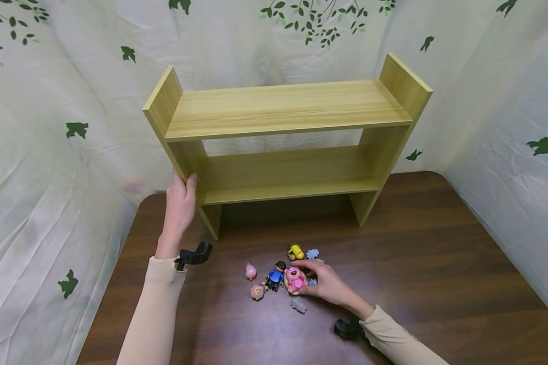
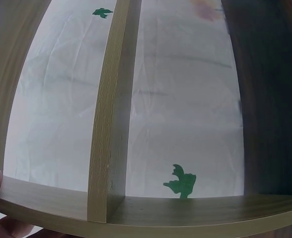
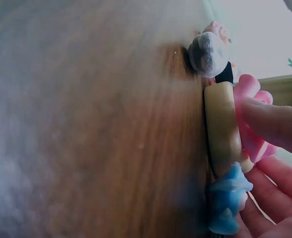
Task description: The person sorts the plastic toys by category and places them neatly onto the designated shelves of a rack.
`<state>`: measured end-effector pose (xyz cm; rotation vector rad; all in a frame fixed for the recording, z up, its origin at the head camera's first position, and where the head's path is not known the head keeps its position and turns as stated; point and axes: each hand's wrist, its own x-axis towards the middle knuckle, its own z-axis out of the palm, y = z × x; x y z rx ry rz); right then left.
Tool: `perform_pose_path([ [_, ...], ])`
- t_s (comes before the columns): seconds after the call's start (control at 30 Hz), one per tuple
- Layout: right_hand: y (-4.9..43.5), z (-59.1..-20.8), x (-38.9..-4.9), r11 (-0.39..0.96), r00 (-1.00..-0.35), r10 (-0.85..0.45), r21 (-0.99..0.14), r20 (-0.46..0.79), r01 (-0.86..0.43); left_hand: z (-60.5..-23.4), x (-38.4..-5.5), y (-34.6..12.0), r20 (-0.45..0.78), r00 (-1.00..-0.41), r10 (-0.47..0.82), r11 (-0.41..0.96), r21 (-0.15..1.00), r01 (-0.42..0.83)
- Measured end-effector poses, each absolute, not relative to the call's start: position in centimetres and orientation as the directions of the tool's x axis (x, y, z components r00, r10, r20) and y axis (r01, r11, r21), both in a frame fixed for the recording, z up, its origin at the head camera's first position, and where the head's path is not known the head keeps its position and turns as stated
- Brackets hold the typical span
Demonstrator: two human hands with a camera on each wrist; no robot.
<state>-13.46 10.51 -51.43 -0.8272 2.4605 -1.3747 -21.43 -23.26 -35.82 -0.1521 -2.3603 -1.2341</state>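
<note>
- We see the pink bear (image 1: 295, 280) in front of the shelf unit (image 1: 283, 109), well in from the left and right edges of the bench (image 1: 415, 253).
- Our right hand (image 1: 326, 284) has the bear pinched at its sides, thumb and fingers parted only by the toy's width; we cannot tell whether its cream base touches the bench.
- Our left hand (image 1: 180, 203) grips the unit's left side panel, thumb on the inner side, fingers bent round the outside.
- The unit stands upright towards the bench's far edge, nearer its far left corner than its far right one.
- On the bear's side towards the bench's left edge, we find the blue-shirted figure (image 1: 274, 278) just beside it, then the small pink toy (image 1: 250, 271) and the round peach toy (image 1: 258, 291).
- Towards the far edge from the bear lie the yellow toy (image 1: 296, 251) and the pale blue toy (image 1: 312, 254), near each other.
- The grey toy (image 1: 298, 305) lies on the bear's opposite side, away from the unit.
- Behind the bench we see white cloth (image 1: 498, 167) with green prints.
</note>
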Motion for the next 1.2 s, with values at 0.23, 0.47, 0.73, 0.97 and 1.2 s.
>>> perform_pose_path([
  [0.23, 10.6, -51.8, -13.7, 0.38, -0.829, -0.551, -0.854, 0.098, -0.354, -35.9, -21.5, -23.3, 0.46, -0.881, -0.108, 0.589, 0.744, 0.316],
  [0.47, 10.5, -51.2, -13.7, 0.272, -0.824, -0.548, -0.9, 0.145, -0.339, -36.0, -21.5, -23.3, 0.459, -0.882, -0.104, 0.588, 0.744, 0.318],
  [0.73, 10.2, -49.4, -13.9, 0.107, -0.816, -0.536, -0.941, 0.218, -0.322, -36.0, -21.4, -23.4, 0.46, -0.881, -0.11, 0.586, 0.746, 0.316],
  [0.97, 10.2, -47.9, -14.0, 0.044, -0.824, -0.525, -0.96, 0.212, -0.275, -36.1, -21.4, -23.4, 0.461, -0.882, -0.099, 0.58, 0.747, 0.325],
  [1.2, 10.3, -46.2, -14.3, -0.001, -0.811, -0.536, -0.96, 0.237, -0.28, -36.2, -21.5, -23.4, 0.474, -0.876, -0.092, 0.581, 0.74, 0.339],
])
